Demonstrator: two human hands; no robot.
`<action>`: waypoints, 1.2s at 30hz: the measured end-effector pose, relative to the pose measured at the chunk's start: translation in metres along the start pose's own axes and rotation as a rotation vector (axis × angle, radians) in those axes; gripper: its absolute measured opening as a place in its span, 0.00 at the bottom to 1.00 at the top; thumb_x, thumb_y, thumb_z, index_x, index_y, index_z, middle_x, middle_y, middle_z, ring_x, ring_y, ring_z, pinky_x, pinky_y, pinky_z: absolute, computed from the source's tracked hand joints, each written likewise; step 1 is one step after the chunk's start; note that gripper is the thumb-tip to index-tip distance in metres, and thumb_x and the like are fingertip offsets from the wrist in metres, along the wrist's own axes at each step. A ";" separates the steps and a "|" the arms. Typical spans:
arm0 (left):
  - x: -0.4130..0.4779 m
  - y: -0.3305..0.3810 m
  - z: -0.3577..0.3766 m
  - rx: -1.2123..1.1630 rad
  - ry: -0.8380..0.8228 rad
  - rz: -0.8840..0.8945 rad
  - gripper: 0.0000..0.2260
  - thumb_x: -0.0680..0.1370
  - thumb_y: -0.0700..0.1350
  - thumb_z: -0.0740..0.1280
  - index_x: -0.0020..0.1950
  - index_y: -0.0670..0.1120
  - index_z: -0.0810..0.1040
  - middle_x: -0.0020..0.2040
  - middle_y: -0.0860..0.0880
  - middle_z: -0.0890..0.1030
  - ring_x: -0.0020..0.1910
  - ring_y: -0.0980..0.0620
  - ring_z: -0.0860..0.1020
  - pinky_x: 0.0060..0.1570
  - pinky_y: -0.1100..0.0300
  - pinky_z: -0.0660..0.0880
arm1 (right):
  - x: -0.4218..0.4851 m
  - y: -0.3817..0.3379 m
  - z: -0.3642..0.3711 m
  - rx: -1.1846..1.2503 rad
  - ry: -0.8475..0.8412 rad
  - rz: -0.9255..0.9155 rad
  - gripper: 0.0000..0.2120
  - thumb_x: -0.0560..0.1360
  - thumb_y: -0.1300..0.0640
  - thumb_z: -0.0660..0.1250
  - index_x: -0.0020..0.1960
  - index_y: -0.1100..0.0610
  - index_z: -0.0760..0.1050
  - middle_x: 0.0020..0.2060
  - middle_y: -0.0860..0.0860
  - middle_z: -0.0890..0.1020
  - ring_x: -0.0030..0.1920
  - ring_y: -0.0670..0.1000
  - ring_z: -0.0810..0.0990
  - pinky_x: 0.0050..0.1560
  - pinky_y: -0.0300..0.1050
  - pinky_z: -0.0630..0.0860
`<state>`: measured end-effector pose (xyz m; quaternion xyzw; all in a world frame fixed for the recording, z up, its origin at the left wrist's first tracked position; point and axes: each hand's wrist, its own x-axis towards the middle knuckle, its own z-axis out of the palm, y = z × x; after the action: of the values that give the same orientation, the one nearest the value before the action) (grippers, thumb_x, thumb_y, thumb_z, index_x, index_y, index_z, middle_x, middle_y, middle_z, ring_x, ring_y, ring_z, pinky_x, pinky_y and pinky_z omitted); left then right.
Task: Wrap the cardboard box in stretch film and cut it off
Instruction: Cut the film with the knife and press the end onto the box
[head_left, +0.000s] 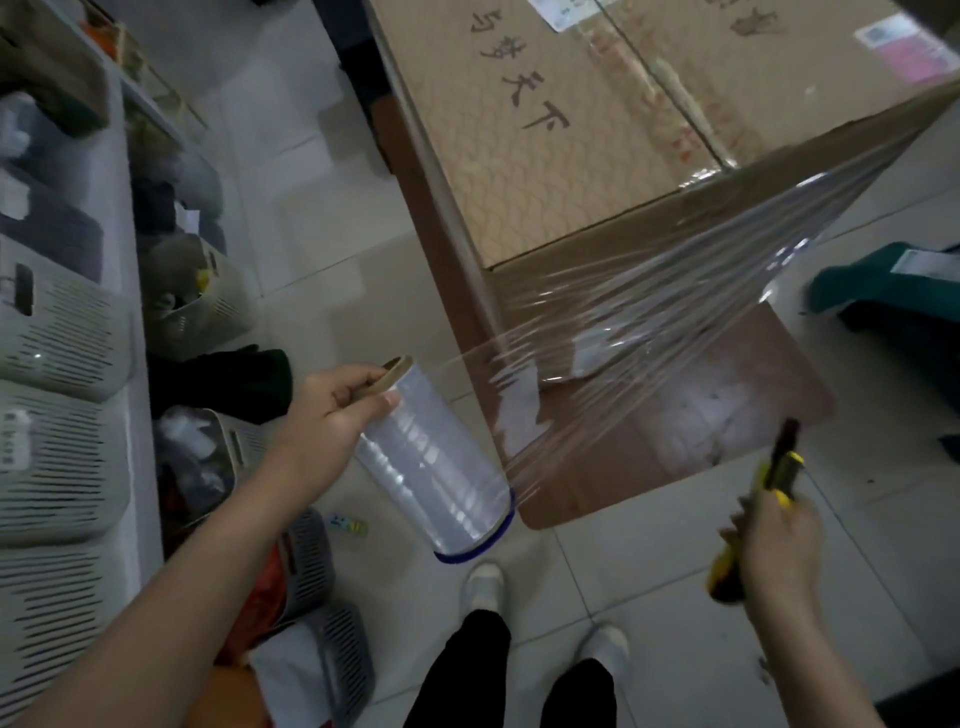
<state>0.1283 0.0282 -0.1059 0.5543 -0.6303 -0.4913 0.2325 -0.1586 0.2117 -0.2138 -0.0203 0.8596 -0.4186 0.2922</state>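
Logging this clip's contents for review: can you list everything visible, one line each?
cardboard box: one, brown, upper right, side filmed
stretch film roll: one, clear, centre, film stretched to box
utility knife: one, yellow and black, lower right
slotted baskets: several, pale grey, left
flat cardboard: one, brown, floor under box
green item: one, teal, right edge
left hand: grips roll
right hand: grips knife
feet: two, white shoes, bottom

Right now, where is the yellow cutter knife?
In the head view, the yellow cutter knife is at lower right, gripped in the right hand, just below the stretched film by the cardboard box.
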 end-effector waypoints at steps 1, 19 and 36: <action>0.001 0.000 0.000 0.007 0.005 -0.002 0.07 0.70 0.44 0.66 0.40 0.42 0.81 0.36 0.38 0.78 0.35 0.46 0.76 0.39 0.53 0.70 | -0.025 -0.009 -0.015 0.052 0.017 -0.017 0.14 0.72 0.47 0.59 0.48 0.57 0.73 0.32 0.53 0.76 0.29 0.52 0.77 0.29 0.44 0.73; -0.010 0.003 0.007 0.143 0.121 0.008 0.08 0.68 0.44 0.64 0.33 0.41 0.79 0.29 0.38 0.74 0.29 0.46 0.71 0.30 0.51 0.68 | -0.159 -0.078 0.046 -0.617 -0.427 -0.986 0.13 0.69 0.57 0.73 0.52 0.55 0.75 0.33 0.51 0.81 0.26 0.55 0.80 0.23 0.41 0.61; -0.006 0.003 0.013 0.295 0.229 -0.012 0.08 0.68 0.48 0.64 0.32 0.49 0.80 0.29 0.46 0.78 0.28 0.53 0.73 0.29 0.52 0.72 | -0.157 -0.088 0.064 -0.800 -0.377 -0.971 0.12 0.65 0.58 0.77 0.42 0.56 0.75 0.26 0.49 0.78 0.18 0.52 0.75 0.27 0.30 0.39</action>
<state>0.1178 0.0388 -0.1074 0.6384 -0.6615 -0.3287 0.2162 -0.0136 0.1533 -0.1034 -0.5862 0.7761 -0.1403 0.1854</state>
